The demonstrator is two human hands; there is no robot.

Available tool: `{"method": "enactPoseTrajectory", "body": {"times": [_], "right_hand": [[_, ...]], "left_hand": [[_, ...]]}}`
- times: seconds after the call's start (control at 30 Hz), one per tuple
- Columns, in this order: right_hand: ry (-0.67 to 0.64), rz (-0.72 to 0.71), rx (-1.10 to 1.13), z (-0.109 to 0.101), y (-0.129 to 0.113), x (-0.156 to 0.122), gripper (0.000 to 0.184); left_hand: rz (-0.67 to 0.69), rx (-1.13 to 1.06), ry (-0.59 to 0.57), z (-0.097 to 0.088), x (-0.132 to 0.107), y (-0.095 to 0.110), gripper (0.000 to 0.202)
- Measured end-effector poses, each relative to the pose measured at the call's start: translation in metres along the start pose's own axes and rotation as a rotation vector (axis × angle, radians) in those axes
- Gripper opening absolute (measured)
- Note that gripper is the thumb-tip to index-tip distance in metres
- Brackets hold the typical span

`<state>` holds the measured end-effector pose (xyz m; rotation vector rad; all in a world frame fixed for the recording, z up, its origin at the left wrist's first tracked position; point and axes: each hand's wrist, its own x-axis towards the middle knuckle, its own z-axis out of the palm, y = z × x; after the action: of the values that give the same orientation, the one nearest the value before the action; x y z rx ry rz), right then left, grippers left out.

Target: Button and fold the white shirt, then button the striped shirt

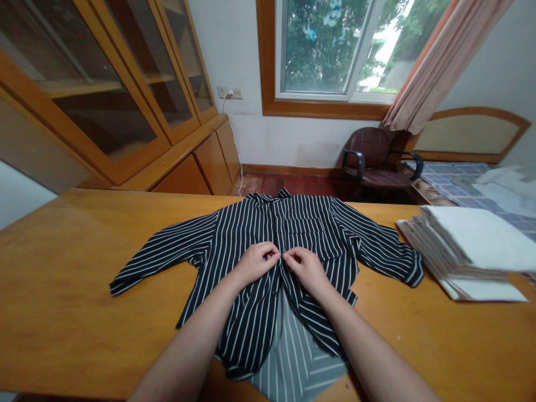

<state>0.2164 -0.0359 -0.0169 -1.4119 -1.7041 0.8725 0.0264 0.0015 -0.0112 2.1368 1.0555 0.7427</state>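
A black shirt with white stripes lies spread face up on the wooden table, sleeves out to both sides. My left hand pinches the left front edge at mid-chest. My right hand pinches the right front edge beside it, fingertips almost touching. Below my hands the front hangs apart and shows the grey inside of the shirt.
A stack of folded white cloths sits on the table at the right. Behind the table stand a dark armchair, a wooden cabinet with glass doors, a window and a bed.
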Motion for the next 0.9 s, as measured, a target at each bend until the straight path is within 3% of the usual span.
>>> {"method": "enactPoseTrajectory", "body": {"times": [0.9], "right_hand": [[0.01,-0.003,0.006,-0.0002,-0.0004,0.0005,0.015]], "left_hand": [[0.014,0.008,0.013,0.0005,0.0,0.0002,0.015]]}}
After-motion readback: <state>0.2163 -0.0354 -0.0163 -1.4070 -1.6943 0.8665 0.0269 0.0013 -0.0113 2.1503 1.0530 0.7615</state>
